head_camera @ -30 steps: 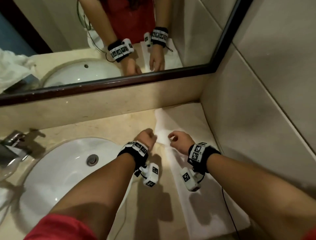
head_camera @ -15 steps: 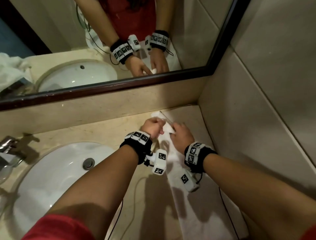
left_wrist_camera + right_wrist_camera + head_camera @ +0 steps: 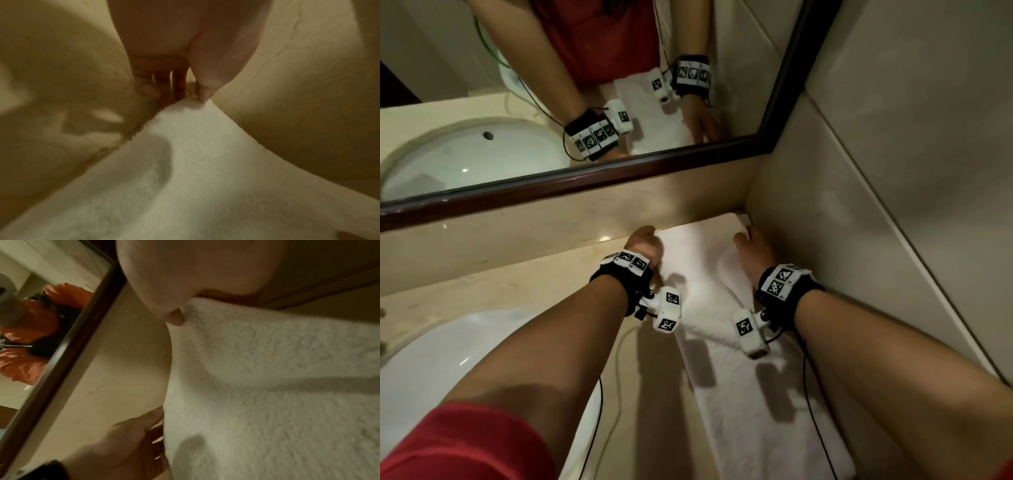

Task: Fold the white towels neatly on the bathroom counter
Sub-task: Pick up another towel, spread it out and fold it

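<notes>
So the white towel point(image 3: 726, 342) is laid out in a long strip on the bench point(image 3: 500, 284), running right into the back corner by the wall. Left hand point(image 3: 645, 245) is pinching the far left corner, thumb on top and fingers curled at the edge. Right hand point(image 3: 751, 251) is grasping the far right corner, beside the wall.

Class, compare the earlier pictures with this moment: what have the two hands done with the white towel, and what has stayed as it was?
Both hands moved apart and away toward the backsplash, carrying the towel end: the left hand now pinches its far left corner, the right hand the far right corner by the wall. The towel's far end now lies spread wide. The sink and the towel's near end stayed put.
</notes>
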`<state>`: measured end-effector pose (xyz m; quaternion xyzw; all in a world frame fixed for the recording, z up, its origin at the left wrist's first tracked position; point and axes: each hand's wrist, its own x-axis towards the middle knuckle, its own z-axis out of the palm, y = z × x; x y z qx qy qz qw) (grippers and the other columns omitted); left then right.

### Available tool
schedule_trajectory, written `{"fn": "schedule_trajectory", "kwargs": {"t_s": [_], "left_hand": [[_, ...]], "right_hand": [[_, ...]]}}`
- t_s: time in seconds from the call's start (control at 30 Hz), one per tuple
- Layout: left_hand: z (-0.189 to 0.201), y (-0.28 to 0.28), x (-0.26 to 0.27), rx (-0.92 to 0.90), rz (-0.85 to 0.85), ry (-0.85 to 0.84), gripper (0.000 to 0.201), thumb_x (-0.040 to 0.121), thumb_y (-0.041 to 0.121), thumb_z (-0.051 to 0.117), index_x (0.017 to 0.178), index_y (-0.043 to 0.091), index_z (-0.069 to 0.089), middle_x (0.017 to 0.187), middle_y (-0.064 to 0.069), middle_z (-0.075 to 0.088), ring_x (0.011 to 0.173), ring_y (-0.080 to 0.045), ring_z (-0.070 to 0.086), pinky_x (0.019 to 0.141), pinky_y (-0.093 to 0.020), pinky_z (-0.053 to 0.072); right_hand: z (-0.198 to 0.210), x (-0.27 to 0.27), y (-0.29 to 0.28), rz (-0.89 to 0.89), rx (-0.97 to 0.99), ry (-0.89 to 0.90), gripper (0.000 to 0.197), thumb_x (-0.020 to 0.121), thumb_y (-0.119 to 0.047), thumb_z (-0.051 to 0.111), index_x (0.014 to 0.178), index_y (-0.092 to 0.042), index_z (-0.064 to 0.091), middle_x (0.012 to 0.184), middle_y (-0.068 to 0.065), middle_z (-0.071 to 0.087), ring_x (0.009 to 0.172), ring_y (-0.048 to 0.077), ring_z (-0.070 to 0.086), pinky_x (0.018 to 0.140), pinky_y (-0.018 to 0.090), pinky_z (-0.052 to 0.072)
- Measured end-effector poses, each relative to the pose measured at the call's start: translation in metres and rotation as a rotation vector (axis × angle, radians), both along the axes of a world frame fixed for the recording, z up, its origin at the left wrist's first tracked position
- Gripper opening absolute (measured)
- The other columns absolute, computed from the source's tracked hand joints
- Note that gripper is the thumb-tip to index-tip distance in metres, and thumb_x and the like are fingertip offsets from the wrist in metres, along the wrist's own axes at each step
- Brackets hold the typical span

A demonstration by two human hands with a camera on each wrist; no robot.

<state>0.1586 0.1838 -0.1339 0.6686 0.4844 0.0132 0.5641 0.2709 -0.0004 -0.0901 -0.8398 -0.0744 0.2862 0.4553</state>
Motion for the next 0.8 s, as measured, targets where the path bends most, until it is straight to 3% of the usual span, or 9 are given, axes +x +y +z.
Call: {"fn": "schedule_trajectory", "kwargs": {"t_s": [0.03, 0.07, 0.17, 0.23, 0.27, 0.4, 0.5, 0.67, 0.8], "left_hand": [[-0.001, -0.001, 0.003, -0.010, -0.013, 0.009, 0.037, 0.095, 0.008, 0.050, 0.130, 0.018, 0.055, 0.109, -0.001, 0.048, 0.090, -0.019, 0.050, 0.086, -0.029, 0.046], [-0.003, -0.001, 0.005, 0.001, -0.041, 0.006, 0.040, 0.095, 0.011, 0.051, 0.135, 0.017, 0.053, 0.106, -0.002, 0.051, 0.090, -0.019, 0.051, 0.086, -0.031, 0.047], [-0.011, -0.002, 0.010, 0.052, -0.050, 0.010, 0.030, 0.091, 0.019, 0.056, 0.119, 0.025, 0.064, 0.082, -0.010, 0.065, 0.068, -0.021, 0.053, 0.070, -0.028, 0.046], [-0.009, -0.003, 0.009, 0.055, -0.050, 0.017, 0.018, 0.090, 0.017, 0.059, 0.107, 0.021, 0.064, 0.068, -0.004, 0.060, 0.065, -0.022, 0.053, 0.065, -0.025, 0.044], [-0.008, -0.002, 0.008, 0.065, -0.048, 0.017, 0.012, 0.090, 0.016, 0.060, 0.101, 0.020, 0.061, 0.066, -0.001, 0.057, 0.067, -0.021, 0.053, 0.064, -0.025, 0.043], [-0.001, 0.008, 0.004, 0.109, 0.006, 0.019, 0.012, 0.091, 0.022, 0.063, 0.099, 0.013, 0.061, 0.076, -0.007, 0.062, 0.070, -0.022, 0.058, 0.067, -0.026, 0.046], [0.005, 0.014, 0.005, 0.183, 0.072, 0.022, 0.018, 0.090, 0.023, 0.063, 0.097, 0.006, 0.063, 0.084, -0.011, 0.066, 0.078, -0.024, 0.061, 0.071, -0.026, 0.047], [-0.004, 0.004, -0.001, 0.315, 0.053, 0.141, 0.013, 0.091, 0.028, 0.060, 0.096, 0.017, 0.055, 0.084, 0.000, 0.058, 0.079, -0.019, 0.051, 0.071, -0.022, 0.035], [-0.007, 0.004, -0.002, 0.252, 0.082, 0.115, 0.018, 0.089, 0.028, 0.058, 0.104, 0.019, 0.060, 0.089, 0.003, 0.060, 0.082, -0.018, 0.053, 0.075, -0.020, 0.037]], "right_hand": [[-0.001, 0.001, 0.000, -0.010, -0.001, -0.013, 0.031, 0.093, -0.017, 0.042, 0.119, -0.005, 0.054, 0.115, 0.015, 0.060, 0.103, 0.033, 0.057, 0.090, 0.040, 0.046], [-0.002, 0.002, 0.001, -0.013, -0.007, -0.033, 0.029, 0.092, -0.016, 0.042, 0.114, -0.002, 0.054, 0.111, 0.018, 0.060, 0.100, 0.034, 0.056, 0.087, 0.039, 0.045], [-0.003, 0.002, 0.002, -0.009, -0.034, -0.089, 0.026, 0.092, -0.015, 0.042, 0.108, 0.003, 0.052, 0.105, 0.025, 0.057, 0.095, 0.037, 0.055, 0.082, 0.041, 0.044], [-0.004, 0.002, 0.002, -0.038, 0.000, -0.084, 0.024, 0.091, -0.013, 0.044, 0.107, 0.001, 0.054, 0.103, 0.021, 0.060, 0.092, 0.035, 0.057, 0.077, 0.041, 0.044], [-0.004, 0.003, 0.002, -0.061, 0.013, -0.079, 0.022, 0.091, -0.011, 0.045, 0.107, -0.002, 0.056, 0.102, 0.015, 0.062, 0.091, 0.031, 0.058, 0.075, 0.035, 0.042], [-0.008, 0.008, 0.004, -0.107, -0.027, -0.176, 0.002, 0.092, -0.016, 0.052, 0.093, -0.017, 0.052, 0.093, 0.001, 0.059, 0.090, 0.024, 0.060, 0.074, 0.030, 0.039], [-0.015, 0.013, 0.007, -0.078, -0.086, -0.209, 0.009, 0.092, -0.020, 0.055, 0.098, -0.014, 0.055, 0.101, 0.007, 0.064, 0.093, 0.025, 0.060, 0.077, 0.033, 0.043], [-0.028, 0.013, 0.007, 0.005, -0.245, -0.141, 0.029, 0.085, -0.006, 0.052, 0.113, -0.012, 0.047, 0.106, 0.009, 0.057, 0.092, 0.027, 0.057, 0.079, 0.037, 0.047], [-0.037, 0.016, 0.002, 0.105, -0.285, -0.141, 0.028, 0.082, 0.003, 0.049, 0.100, -0.017, 0.043, 0.097, 0.010, 0.051, 0.083, 0.025, 0.052, 0.068, 0.031, 0.039]]}}
